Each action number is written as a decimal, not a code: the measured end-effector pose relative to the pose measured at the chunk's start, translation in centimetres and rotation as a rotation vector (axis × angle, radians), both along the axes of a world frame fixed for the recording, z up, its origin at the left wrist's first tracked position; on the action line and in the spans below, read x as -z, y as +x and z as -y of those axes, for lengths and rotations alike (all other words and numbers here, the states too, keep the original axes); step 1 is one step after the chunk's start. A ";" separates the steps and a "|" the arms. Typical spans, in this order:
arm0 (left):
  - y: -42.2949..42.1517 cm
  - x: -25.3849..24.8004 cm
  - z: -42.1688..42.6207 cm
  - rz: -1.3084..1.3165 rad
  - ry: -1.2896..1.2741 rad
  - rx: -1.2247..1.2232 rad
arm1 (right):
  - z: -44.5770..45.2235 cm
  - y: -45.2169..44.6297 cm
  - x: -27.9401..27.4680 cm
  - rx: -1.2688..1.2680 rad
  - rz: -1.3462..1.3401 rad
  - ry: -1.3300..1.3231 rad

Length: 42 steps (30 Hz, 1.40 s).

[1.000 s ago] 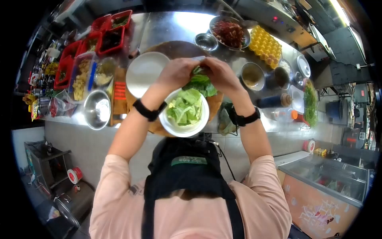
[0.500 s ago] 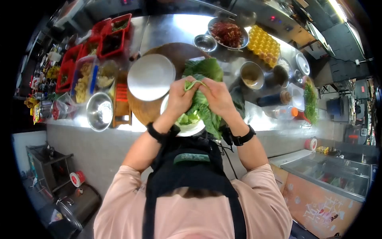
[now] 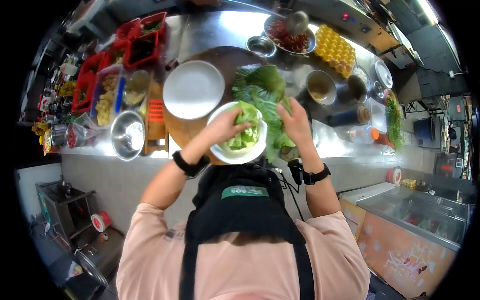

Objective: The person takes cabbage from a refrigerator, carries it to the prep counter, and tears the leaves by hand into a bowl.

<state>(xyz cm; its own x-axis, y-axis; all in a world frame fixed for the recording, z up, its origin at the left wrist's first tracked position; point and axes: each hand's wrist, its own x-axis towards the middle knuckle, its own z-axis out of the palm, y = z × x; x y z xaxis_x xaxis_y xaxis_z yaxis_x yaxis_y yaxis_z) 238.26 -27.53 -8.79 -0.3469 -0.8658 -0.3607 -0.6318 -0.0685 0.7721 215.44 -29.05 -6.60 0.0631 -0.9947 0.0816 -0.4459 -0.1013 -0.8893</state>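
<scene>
My left hand (image 3: 225, 127) is over the white bowl (image 3: 215, 150), its fingers closed round pale green leaf pieces (image 3: 248, 116). More cut leaf pieces lie in the bowl beneath it. To the right, my right hand (image 3: 296, 124) grips a piece of green leaf (image 3: 286, 105) between thumb and fingers. Large dark green leaves (image 3: 260, 85) lie between the bowl and my right hand, partly on the round wooden board (image 3: 180, 131). A white plate (image 3: 194, 90) rests on the board, behind and left of the bowl.
At left stand red baskets (image 3: 142, 50), a clear tub (image 3: 105, 100) and a steel bowl (image 3: 128, 135). A ladle (image 3: 297, 23) hangs over a bowl of red food (image 3: 282, 40) at the back. A yellow egg tray (image 3: 335, 50), metal pots and bottles (image 3: 350, 117) are at right.
My hands have moved apart, the left to the bowl and the right rightward. The large leaves now lie flatter beside the bowl. The ladle has come over the red food.
</scene>
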 end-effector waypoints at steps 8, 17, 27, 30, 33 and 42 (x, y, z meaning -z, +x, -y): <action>2.6 -0.5 0.4 0.030 -0.306 0.099 | -0.4 0.2 0.1 -0.355 -0.216 0.000; 0.2 -3.7 1.6 -0.111 -0.219 0.241 | 0.3 2.7 -2.8 -0.488 -0.357 -0.006; 0.7 -1.6 -1.8 -0.209 -0.395 -0.230 | 0.9 -0.2 2.4 0.144 -0.055 -0.101; 1.5 3.4 -2.2 -0.091 -0.461 -0.041 | 1.8 -1.8 4.2 0.222 -0.088 -0.072; 1.9 4.3 -2.7 0.060 -0.546 0.087 | 1.7 -2.8 5.3 0.227 -0.204 -0.019; 1.3 3.4 -2.4 0.147 -0.650 0.205 | 3.5 -5.4 6.0 0.315 -0.173 -0.164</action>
